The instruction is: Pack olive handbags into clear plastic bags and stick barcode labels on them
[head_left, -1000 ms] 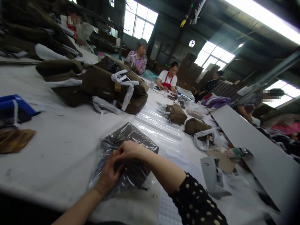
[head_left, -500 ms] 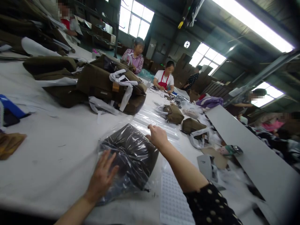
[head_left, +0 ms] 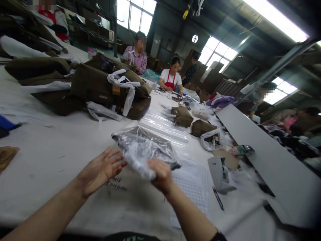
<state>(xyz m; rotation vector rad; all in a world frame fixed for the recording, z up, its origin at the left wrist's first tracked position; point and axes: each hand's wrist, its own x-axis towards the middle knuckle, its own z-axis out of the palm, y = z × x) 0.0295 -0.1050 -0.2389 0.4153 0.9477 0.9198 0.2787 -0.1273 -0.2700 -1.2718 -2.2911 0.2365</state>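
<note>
A dark bag wrapped in clear plastic (head_left: 147, 144) is tilted up above the white table, its near side lifted. My right hand (head_left: 162, 175) is closed on the near edge of the wrapping, with the thumb on top. My left hand (head_left: 100, 172) lies to the left of it, palm turned up and fingers spread. Its fingertips come close to the plastic; whether they touch cannot be made out. Handwriting (head_left: 116, 184) shows on the table below the wrapped bag. Slight blur covers the right fingers.
Olive-brown bags with white-wrapped straps (head_left: 97, 90) pile up at the back left. Flat plastic sleeves (head_left: 163, 125), two small brown bags (head_left: 182, 116), a labelling sheet (head_left: 193, 187), a grey tape dispenser (head_left: 218, 174), snips (head_left: 218, 198) and a bottle (head_left: 242, 150) lie rightward. Co-workers sit behind.
The wrapped bag has gone from lying flat to tilted up. My right hand has moved from its far corner to its near edge. My left hand has come off it and turned palm up.
</note>
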